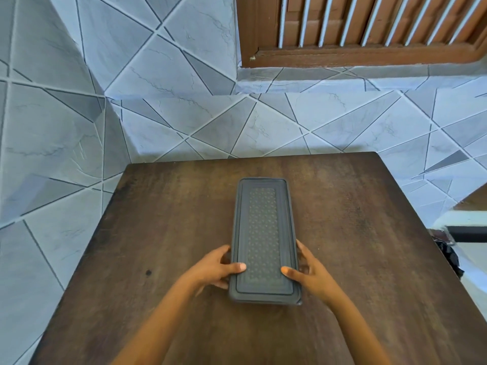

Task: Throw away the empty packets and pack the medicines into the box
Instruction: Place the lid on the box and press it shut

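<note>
- Two forearms come in from the near edge of the table [369,233] and angle inward to meet at the box's near end.
- The left hand [218,270] grips the box [263,299] at its near left side. Its thumb lies flat on the lid's rim and its fingers curl down along the side wall.
- The right hand [311,272] mirrors it on the near right side, thumb on top and fingers curled round the edge.
- The box is long, dark grey and closed. Its lid [263,219] has a dotted centre panel inside a raised border.
- The box lies lengthwise away from the person, about midway between the table's left and right edges. Its near end sits back from the near edge.
- A small dark spot [148,272] marks the wood left of the left hand.
- Brown wood spreads wide on both sides of the box, and a band of it runs between the box's far end and the table's far edge.
- The far edge sits just beside the tiled wall [158,101], which also runs along the left side.
- Off the right edge, lower down, lies something black [448,254] that I cannot make out.
- Above the wall is a brown wooden window [369,27] with pale upright bars.
</note>
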